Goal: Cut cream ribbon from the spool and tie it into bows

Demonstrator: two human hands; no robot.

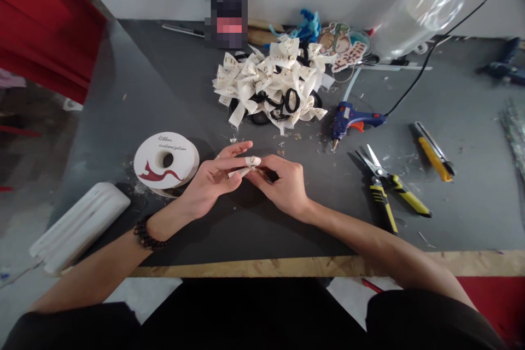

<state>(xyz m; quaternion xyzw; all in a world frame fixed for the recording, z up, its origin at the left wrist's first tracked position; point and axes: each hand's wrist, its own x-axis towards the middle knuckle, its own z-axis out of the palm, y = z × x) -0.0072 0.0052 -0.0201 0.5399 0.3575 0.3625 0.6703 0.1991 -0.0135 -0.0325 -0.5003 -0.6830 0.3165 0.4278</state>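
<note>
Between my two hands, above the middle of the dark table, is a short piece of cream ribbon [253,162] with printed lettering. My left hand [209,183] pinches it with thumb and index finger while another finger sticks out. The fingers of my right hand [285,181] are closed on the ribbon's other side, partly hiding it. Just beyond lies a heap of cream ribbon bows [262,74] with black hair ties [292,100] among them. To the left of my left hand is a white ribbon spool [166,159].
Right of my hands lie a blue glue gun [348,119] with a black cord, yellow-handled snips [383,175] and a yellow utility knife [435,153]. A white elongated device [82,224] rests at the left. A plastic bag [422,11] stands at the back.
</note>
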